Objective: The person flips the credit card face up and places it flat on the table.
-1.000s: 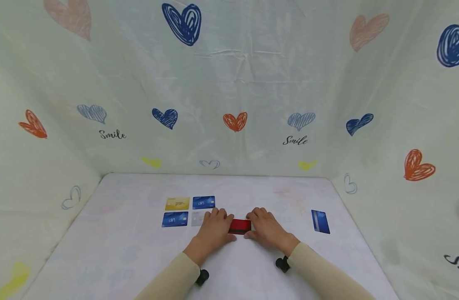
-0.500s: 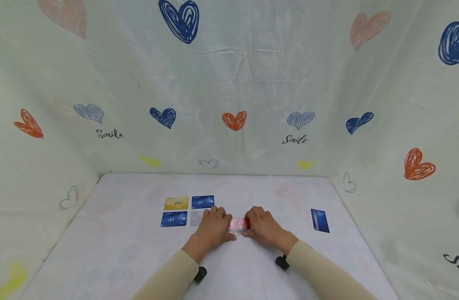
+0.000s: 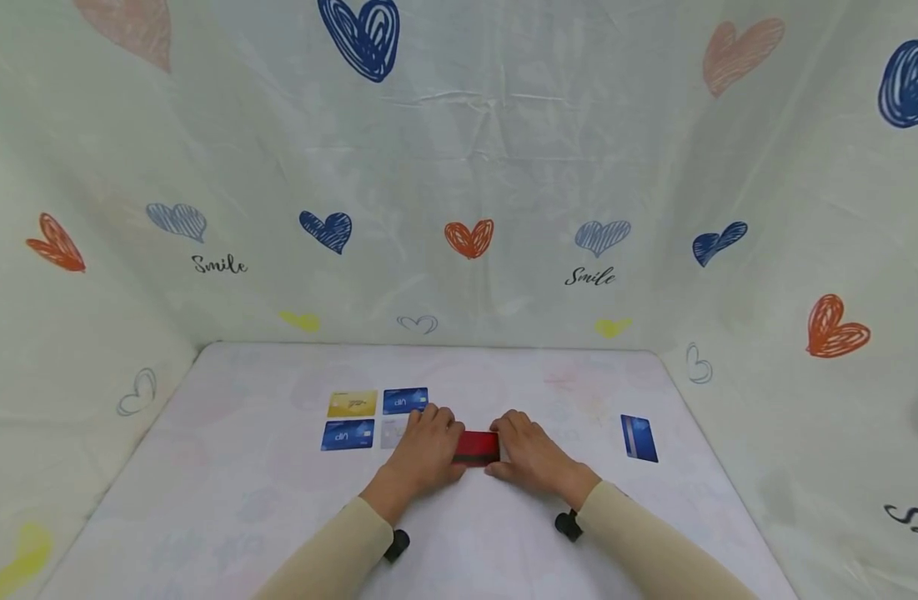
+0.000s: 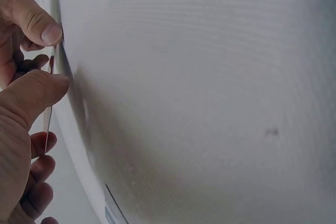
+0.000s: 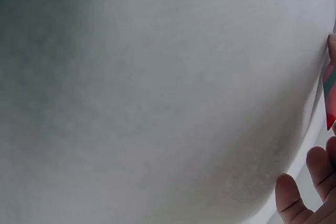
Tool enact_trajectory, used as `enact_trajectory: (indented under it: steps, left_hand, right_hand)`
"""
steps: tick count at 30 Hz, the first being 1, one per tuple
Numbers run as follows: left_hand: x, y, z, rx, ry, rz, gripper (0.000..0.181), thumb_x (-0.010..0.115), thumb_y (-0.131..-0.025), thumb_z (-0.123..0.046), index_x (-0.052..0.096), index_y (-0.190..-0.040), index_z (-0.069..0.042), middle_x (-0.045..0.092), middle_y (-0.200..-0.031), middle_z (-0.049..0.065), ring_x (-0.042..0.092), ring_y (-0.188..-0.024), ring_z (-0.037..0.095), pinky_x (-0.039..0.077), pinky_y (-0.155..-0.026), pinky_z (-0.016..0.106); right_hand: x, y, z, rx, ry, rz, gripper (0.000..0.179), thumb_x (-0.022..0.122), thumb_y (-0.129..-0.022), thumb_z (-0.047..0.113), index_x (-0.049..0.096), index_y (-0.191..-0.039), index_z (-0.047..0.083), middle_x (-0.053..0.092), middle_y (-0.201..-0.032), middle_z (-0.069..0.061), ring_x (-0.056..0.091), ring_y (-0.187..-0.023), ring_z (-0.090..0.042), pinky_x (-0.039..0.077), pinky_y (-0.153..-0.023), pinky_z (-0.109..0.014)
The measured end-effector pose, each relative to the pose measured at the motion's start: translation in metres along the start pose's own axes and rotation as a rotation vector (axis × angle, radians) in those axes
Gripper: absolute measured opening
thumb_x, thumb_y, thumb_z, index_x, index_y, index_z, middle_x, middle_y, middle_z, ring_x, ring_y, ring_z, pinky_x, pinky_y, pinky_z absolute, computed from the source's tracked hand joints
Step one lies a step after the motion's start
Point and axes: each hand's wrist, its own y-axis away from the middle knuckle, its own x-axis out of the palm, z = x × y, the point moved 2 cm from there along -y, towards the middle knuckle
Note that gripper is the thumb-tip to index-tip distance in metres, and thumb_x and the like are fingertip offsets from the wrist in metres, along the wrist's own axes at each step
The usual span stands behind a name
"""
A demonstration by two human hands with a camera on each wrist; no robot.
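A red bank card point(image 3: 478, 447) with a dark stripe is held up between both hands, above the near middle of the table. My left hand point(image 3: 424, 450) pinches its left end; in the left wrist view the left thumb point(image 4: 47, 90) lies against the card, seen edge-on, with fingers curled behind. At the right end, my right hand point(image 3: 535, 457) has fingertips at the far edge and thumb at the near one. The right wrist view catches only a corner of the red card point(image 5: 329, 98), beside the right fingers point(image 5: 320, 169); their contact is partly cut off.
Left of the hands lie a yellow card point(image 3: 352, 404), a blue card point(image 3: 405, 401), another blue card point(image 3: 348, 435) and a pale card point(image 3: 393, 432), partly behind the left hand. A blue striped card point(image 3: 639, 438) lies far right on the white table point(image 3: 226, 483).
The red card tilts: half a second ago its face was washed out by glare, and now red and the dark stripe show again. Both hands stay nearly in place.
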Motion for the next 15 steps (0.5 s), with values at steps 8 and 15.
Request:
enact_trajectory:
  steps: [8, 15]
  left_hand:
    - [-0.011, 0.001, -0.001, 0.01, -0.003, -0.034, 0.059, 0.083, -0.087, -0.049, 0.068, -0.134, -0.016, 0.062, -0.129, 0.003, 0.05, -0.12, 0.022, 0.044, -0.098, 0.041]
    - [-0.029, 0.0, -0.007, 0.057, 0.011, -0.098, 0.061, 0.082, -0.088, -0.051, 0.066, -0.135, -0.016, 0.062, -0.13, 0.003, 0.051, -0.119, 0.023, 0.045, -0.098, 0.041]
  right_hand:
    - [-0.002, -0.002, -0.002, -0.076, 0.026, -0.076, 0.05, 0.084, -0.091, 0.033, 0.06, -0.125, 0.005, 0.06, -0.115, -0.003, 0.056, -0.105, -0.016, 0.055, -0.092, -0.032]
    - [-0.005, -0.004, 0.0, -0.112, -0.049, -0.15, 0.05, 0.084, -0.092, 0.031, 0.061, -0.128, 0.005, 0.062, -0.121, -0.006, 0.06, -0.112, -0.02, 0.056, -0.098, -0.035]
